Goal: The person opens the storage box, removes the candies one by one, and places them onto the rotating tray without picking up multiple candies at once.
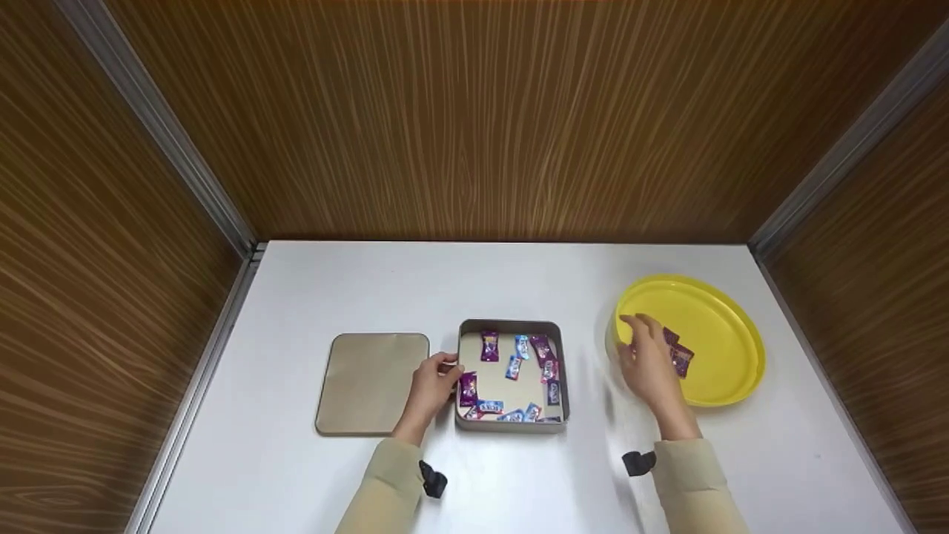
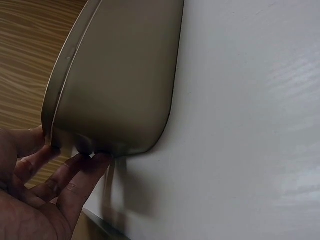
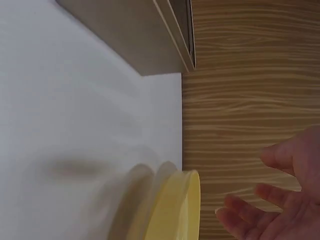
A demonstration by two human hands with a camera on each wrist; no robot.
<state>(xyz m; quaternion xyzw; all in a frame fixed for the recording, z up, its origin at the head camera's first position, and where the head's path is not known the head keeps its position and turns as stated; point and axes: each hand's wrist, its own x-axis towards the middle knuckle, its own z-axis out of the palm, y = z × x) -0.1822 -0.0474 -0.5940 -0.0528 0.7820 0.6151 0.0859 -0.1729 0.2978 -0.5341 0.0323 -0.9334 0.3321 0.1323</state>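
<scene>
A square metal tin point(image 1: 511, 427) stands mid-table with several purple and blue wrapped candies point(image 1: 490, 346) scattered in it. My left hand point(image 1: 434, 387) holds the tin's left wall; in the left wrist view the thumb is at the rim and the fingers point(image 2: 82, 182) touch the outside. My right hand point(image 1: 651, 362) hovers over the left part of a round yellow tray point(image 1: 723, 334), its fingers spread and nothing seen between them. Beside that hand, a few dark purple wrapped candies point(image 1: 681, 360) lie on the tray, partly hidden by it.
A flat square metal lid point(image 1: 373, 382) lies on the white table point(image 1: 415, 289) left of the tin. Wood-grain panels point(image 1: 474, 119) enclose the table at the back and both sides.
</scene>
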